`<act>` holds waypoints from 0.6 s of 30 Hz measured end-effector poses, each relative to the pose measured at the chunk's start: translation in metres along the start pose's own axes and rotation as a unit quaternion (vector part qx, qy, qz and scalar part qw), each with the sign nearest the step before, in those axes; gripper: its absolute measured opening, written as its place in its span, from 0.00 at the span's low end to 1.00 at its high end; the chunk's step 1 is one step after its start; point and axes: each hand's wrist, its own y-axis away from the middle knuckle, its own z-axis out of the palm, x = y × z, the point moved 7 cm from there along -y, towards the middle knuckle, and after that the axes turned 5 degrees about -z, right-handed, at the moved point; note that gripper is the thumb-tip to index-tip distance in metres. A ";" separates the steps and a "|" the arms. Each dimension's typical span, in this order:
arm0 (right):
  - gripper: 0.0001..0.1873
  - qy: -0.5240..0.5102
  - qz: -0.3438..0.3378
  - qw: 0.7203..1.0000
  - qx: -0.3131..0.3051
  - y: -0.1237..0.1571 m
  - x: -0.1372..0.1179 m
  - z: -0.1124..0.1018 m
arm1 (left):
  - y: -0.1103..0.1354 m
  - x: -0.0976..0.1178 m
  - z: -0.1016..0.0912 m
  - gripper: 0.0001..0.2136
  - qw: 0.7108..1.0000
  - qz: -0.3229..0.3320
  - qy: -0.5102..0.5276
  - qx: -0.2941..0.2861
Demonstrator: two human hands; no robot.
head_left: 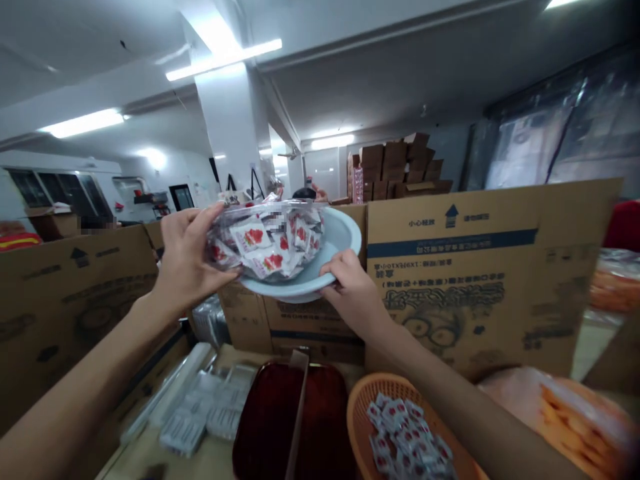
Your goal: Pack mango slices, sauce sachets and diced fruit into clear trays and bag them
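Note:
My left hand (187,257) is closed around the side of a clear plastic bag (265,240) filled with small white sachets printed in red. The bag rests over the left part of a pale blue basin (345,230), which is raised and tilted above the table. On the basin's near right rim, my right hand (353,290) grips with the fingers curled over the edge. Lower right, an orange basket (360,400) holds several small white and red sachets (407,433). A dark red tub (270,413) with a divider stands below the basin.
Cardboard panels (480,280) stand upright behind and at both sides of the table. Clear plastic trays (205,407) lie at the left. At right is a plastic bag with orange contents (575,420). Stacked cartons (395,167) and part of a person's head (304,193) are farther back.

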 end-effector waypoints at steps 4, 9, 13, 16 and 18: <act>0.08 0.035 0.016 0.997 -0.060 0.074 -0.011 -0.021 | 0.050 0.032 -0.015 0.43 0.998 -0.002 0.054 -0.027; 0.10 0.113 0.060 0.980 -0.152 0.201 -0.005 -0.041 | 0.123 0.088 0.006 0.39 0.983 0.031 0.143 -0.107; 0.09 0.211 0.078 0.938 -0.265 0.284 0.007 -0.056 | 0.186 0.148 0.049 0.38 0.947 0.075 0.241 -0.201; 0.11 0.281 0.099 0.896 -0.331 0.320 0.020 -0.071 | 0.223 0.190 0.087 0.38 0.909 0.089 0.299 -0.276; 0.13 0.302 0.121 0.876 -0.355 0.335 0.029 -0.083 | 0.242 0.216 0.112 0.37 0.879 0.103 0.335 -0.323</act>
